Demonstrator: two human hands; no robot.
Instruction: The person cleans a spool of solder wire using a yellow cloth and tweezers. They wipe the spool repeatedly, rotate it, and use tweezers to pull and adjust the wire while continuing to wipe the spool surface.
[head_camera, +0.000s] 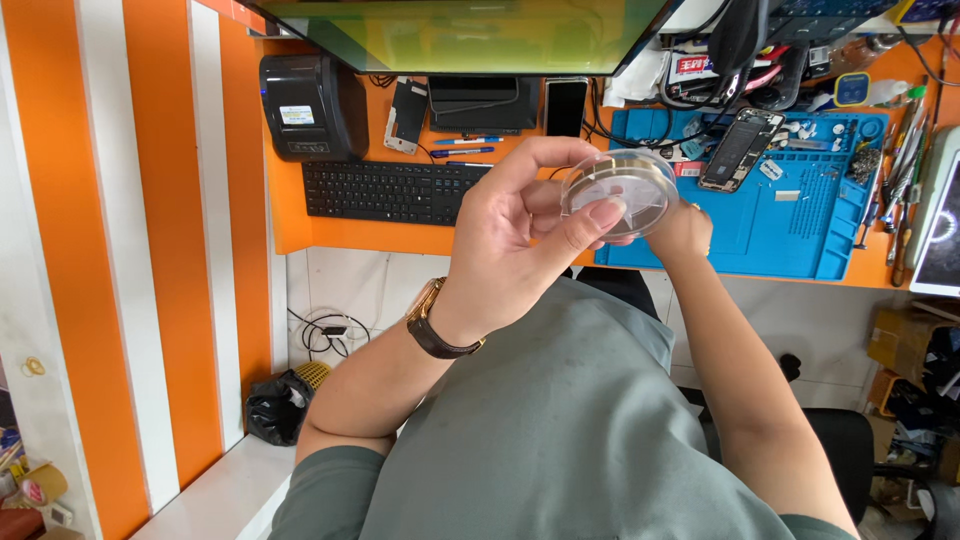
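A small round clear plastic container (622, 188) with a few small pieces inside is held up in front of the orange desk (350, 235). My left hand (520, 240), with a brown-strapped watch on the wrist, grips its near rim, thumb across the top. My right hand (682, 232) is underneath and mostly hidden behind the container; it appears to support it from below.
A blue work mat (790, 225) holds an opened phone (740, 150), small parts and tools. A black keyboard (390, 192), a small black printer (312, 108), pens and a monitor's lower edge (470, 40) lie behind. Tools and a tablet (940, 230) sit at the right.
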